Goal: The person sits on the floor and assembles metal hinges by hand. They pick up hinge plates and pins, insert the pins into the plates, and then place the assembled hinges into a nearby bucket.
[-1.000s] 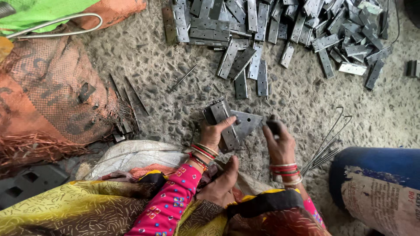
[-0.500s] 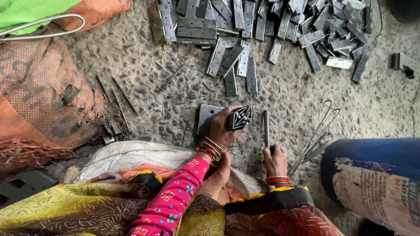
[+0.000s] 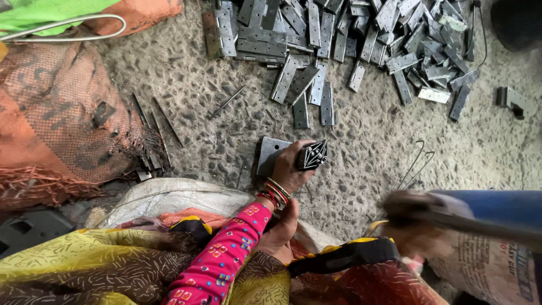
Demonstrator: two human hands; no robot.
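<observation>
My left hand (image 3: 289, 169), in a pink patterned sleeve with red bangles, presses a grey metal plate (image 3: 270, 153) against the rough ground. A small dark patterned piece (image 3: 312, 155) sticks out past its fingers. My right hand (image 3: 407, 227) is a motion blur at the lower right, apart from the plate. It is closed around a dark, long tool (image 3: 485, 223) that streaks toward the right edge. I cannot tell what kind of tool it is.
A heap of grey hinge plates (image 3: 361, 39) lies at the top. Thin metal rods (image 3: 155, 121) rest beside an orange mesh sack (image 3: 51, 118). Bent wires (image 3: 416, 164) lie right of the plate. A blue drum (image 3: 502, 202) stands at right, a white sack (image 3: 169, 197) near my lap.
My right hand has swung from beside the plate, where it held a thin rod upright, back to the lower right and is now blurred. My left hand stays on the plate.
</observation>
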